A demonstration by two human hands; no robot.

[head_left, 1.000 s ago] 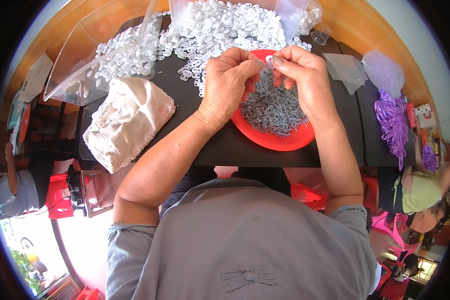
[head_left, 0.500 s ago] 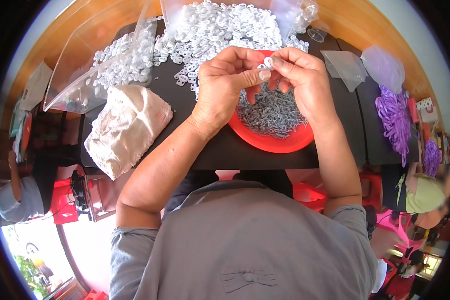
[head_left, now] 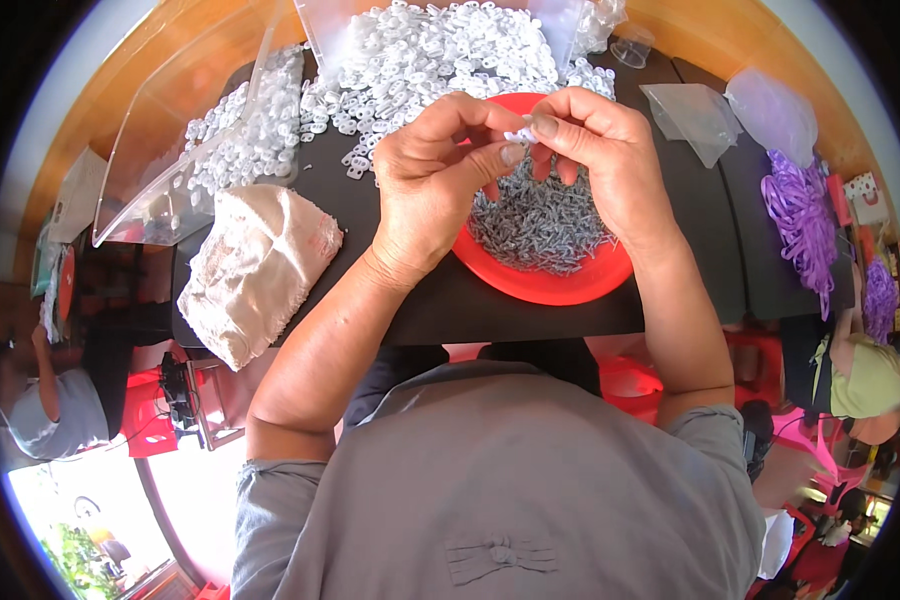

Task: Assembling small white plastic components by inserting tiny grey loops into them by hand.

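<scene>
Hands (head_left: 515,165) apparently pinch white piece (head_left: 521,134).

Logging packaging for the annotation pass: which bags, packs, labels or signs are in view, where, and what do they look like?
Clear plastic bag: far left of the table, open, holding small white plastic pieces.
Clear plastic bag: far right of the red bowl, flat, looks empty.
Pale lilac bag: far right corner, soft, bulging.
Off-white cloth sack: left of the hands, lumpy, closed.
Small white card with red marks: right edge, too small to make out.
No screens.

Small assembly workshop: worktable (head_left: 390,300) heaped with plastic parts (head_left: 420,50).
</scene>
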